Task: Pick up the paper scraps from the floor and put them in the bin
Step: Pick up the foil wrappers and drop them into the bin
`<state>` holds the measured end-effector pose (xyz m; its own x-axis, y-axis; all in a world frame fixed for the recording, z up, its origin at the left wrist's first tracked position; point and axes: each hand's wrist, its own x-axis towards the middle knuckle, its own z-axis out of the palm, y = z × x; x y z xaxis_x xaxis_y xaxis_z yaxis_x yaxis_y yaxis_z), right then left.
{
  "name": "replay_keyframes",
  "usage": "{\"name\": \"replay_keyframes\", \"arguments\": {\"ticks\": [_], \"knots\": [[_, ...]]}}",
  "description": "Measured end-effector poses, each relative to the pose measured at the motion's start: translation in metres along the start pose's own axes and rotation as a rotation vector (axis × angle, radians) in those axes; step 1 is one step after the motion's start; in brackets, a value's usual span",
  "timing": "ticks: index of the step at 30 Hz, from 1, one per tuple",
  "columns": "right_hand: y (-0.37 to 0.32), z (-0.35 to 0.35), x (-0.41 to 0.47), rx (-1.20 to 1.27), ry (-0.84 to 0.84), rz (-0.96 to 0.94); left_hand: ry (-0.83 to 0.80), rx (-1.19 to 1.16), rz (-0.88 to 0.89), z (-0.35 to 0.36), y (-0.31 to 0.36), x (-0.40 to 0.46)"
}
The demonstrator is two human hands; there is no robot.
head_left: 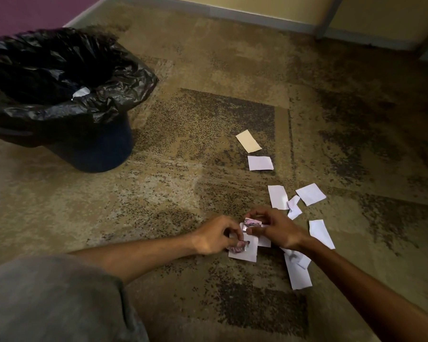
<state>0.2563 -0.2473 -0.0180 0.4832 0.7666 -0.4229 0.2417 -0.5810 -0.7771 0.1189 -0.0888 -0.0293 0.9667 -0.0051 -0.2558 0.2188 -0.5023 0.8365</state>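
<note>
Both hands work low over the mottled brown and tan carpeted floor [173,154], close together near the bottom centre of the view. The left hand [214,236] has its fingers curled, its grip pinched on a small crumpled pink-printed paper scrap [236,248] that lies over a white rectangular sheet scrap [244,254]. The right hand [273,230], just beside it, has its grip clamped with thumb and fingertips on another small pink-printed scrap [252,222].

More paper scraps lie scattered on the floor to the right of the hands: a tan strip [248,141] farthest away, a white square piece [260,163] just below it, a cluster of three white pieces [294,197] beyond the right hand, a long white strip [321,233] beside the right wrist, and overlapping white pieces [298,271] partly under the right forearm.

The dark round bin [94,149], lined with a crinkled black plastic bag [104,95], stands on the floor at upper left, well apart from the scraps. A white scrap [80,93] shows inside it. A grey clothed knee [55,299] fills the lower left corner.
</note>
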Motion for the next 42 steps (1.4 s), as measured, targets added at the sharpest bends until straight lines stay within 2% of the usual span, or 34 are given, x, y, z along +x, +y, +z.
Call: {"name": "replay_keyframes", "arguments": {"ticks": [6, 9, 12, 18, 21, 27, 31, 37, 42], "knots": [[0.003, 0.000, 0.001, -0.011, 0.014, 0.015, -0.047, -0.116, -0.074, 0.003, -0.004, -0.003], [0.000, -0.003, 0.001, -0.075, 0.018, 0.016, -0.013, -0.085, -0.097, -0.005, -0.004, -0.006], [-0.007, -0.007, 0.004, -0.083, 0.063, 0.004, 0.025, -0.155, -0.119, -0.024, -0.002, -0.009], [-0.037, -0.016, 0.007, -0.033, 0.142, -0.049, 0.167, -0.195, -0.147, -0.066, 0.012, -0.021], [-0.057, -0.023, 0.010, -0.024, 0.151, -0.086, 0.252, -0.150, -0.096, -0.088, 0.021, -0.031], [-0.115, -0.032, 0.018, -0.112, 0.198, -0.276, 0.404, -0.112, 0.005, -0.135, 0.051, -0.055], [-0.160, -0.036, 0.023, -0.242, 0.240, -0.403, 0.583, 0.064, 0.082, -0.174, 0.066, -0.075], [-0.245, -0.039, 0.023, -0.241, 0.259, -0.544, 0.922, 0.256, 0.187, -0.239, 0.085, -0.113], [-0.313, -0.028, 0.032, -0.263, 0.259, -0.660, 1.152, 0.554, 0.145, -0.287, 0.087, -0.138]]}}
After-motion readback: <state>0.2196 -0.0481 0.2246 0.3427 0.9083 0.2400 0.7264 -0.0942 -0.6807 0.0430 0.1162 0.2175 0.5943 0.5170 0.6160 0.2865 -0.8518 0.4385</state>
